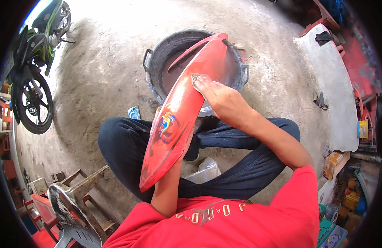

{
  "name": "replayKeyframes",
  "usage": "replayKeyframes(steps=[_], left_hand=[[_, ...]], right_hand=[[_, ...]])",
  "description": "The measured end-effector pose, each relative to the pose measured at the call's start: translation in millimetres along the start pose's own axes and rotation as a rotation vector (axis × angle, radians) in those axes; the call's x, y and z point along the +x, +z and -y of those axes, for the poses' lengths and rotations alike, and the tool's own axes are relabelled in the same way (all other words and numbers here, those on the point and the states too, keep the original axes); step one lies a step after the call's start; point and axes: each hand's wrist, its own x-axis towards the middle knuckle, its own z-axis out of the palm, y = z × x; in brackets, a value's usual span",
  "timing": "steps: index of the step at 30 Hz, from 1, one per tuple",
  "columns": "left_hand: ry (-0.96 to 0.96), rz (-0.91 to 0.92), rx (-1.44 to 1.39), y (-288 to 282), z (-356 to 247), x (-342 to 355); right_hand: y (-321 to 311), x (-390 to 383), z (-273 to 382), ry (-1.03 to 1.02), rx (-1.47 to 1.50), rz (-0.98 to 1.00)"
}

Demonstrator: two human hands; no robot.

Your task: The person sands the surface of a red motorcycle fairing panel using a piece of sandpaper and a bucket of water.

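A long red motorcycle fender (174, 115) slants across my lap, its far end over a round black tub (151, 80). It bears a multicoloured decal and dark scuffs near its lower part. My left hand (156, 113) supports it from underneath; the forearm passes below the fender and most of the fingers are hidden. On the upper surface my right hand (213, 93) presses a small grey piece of sandpaper (194, 81) under its fingertips. Murky liquid appears to lie in the tub, partly covered by the fender.
On the concrete floor by my left knee lies a small blue patterned packet (134, 113). A clear plastic bag (208, 168) sits between my legs. A motorcycle (34, 82) stands far left, a worn chair (73, 206) near left. Boxes (335, 163) and a pale slab (331, 91) line the right.
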Motion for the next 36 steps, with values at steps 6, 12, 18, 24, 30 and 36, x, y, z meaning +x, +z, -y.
replayKeyframes(steps=[6,12,18,24,30,36], left_hand=[[-0.128,0.041,-0.112,16,-5,0],[-0.117,0.053,-0.192,-3,-9,3],[-0.100,-0.052,-0.123,4,-11,2],[-0.096,0.064,-0.005,8,-3,-6],[0.017,0.025,0.402,-9,2,-9],[0.000,0.092,-0.145,-20,5,-12]], right_hand=[[2,-1,23,-0.185,0.040,-0.024],[-6,-3,68,-0.294,0.134,0.032],[6,7,34,-0.149,0.026,0.014],[11,14,-17,0.011,0.039,0.037],[10,15,-1,-0.155,0.045,-0.001],[2,16,47,-0.395,0.114,-0.068]])
